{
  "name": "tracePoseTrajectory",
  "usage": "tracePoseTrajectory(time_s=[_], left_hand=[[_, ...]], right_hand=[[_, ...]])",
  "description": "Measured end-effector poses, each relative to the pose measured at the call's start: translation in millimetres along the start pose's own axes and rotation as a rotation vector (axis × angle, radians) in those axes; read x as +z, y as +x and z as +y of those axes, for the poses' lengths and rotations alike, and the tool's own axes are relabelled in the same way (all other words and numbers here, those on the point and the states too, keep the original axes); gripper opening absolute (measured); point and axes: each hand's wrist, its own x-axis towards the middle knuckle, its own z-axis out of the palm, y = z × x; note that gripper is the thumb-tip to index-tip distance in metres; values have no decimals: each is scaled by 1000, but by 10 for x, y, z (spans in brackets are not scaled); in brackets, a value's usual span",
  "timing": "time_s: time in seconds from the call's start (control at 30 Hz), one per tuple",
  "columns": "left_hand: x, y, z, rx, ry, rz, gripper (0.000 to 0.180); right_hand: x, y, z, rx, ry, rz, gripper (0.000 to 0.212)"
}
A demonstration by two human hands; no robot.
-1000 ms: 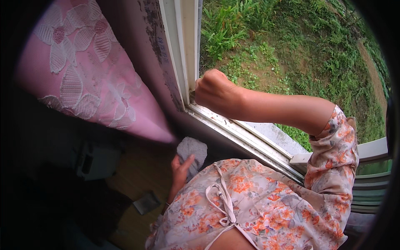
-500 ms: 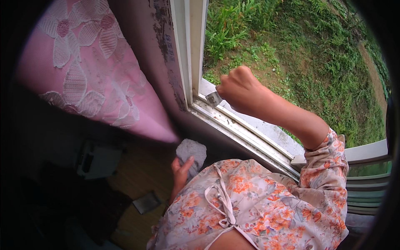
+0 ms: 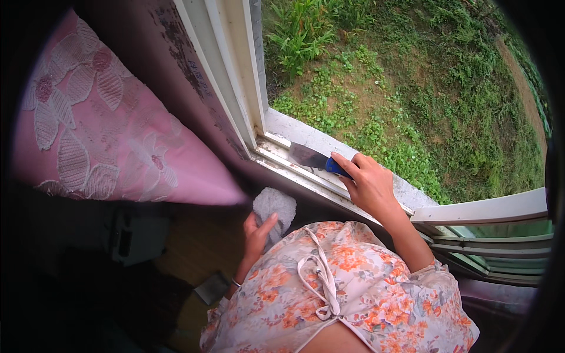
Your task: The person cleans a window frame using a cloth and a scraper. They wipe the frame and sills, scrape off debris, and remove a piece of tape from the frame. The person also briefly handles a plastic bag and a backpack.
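Observation:
My right hand (image 3: 372, 183) is closed round the blue handle of a scraper (image 3: 309, 156). The scraper's flat metal blade lies over the white window track (image 3: 306, 170), close to the frame's lower left corner; whether it touches the track I cannot tell. Bits of dirt show along the track's grooves. Lower down and to the left, my left hand (image 3: 257, 235) grips a light grey, fuzzy cloth (image 3: 275, 207) in front of my body, with the thumb across it.
A pink curtain with flower embroidery (image 3: 118, 141) hangs at the left, beside a wall with peeling paint (image 3: 176, 53). Sliding window panes (image 3: 500, 232) stand at the right. Outside lies a green slope (image 3: 376, 100). A pale box-shaped object (image 3: 138, 235) sits in the dark lower left.
My right hand has come down from above the sill, turned over, and now holds the scraper low along the track. The left hand keeps the cloth in nearly the same place.

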Motion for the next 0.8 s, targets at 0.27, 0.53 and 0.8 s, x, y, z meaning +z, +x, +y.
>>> tracePoseTrajectory(time_s=[0.27, 0.53, 0.8], left_hand=[[46, 26, 49, 13, 58, -12, 34], [48, -10, -2, 15, 22, 47, 34], [-34, 40, -94, 17, -9, 56, 37]], right_hand=[[58, -144, 33, 10, 203, -36, 44], [-21, -180, 209, -1, 256, 80, 44], [-277, -847, 501, 187, 453, -108, 50]])
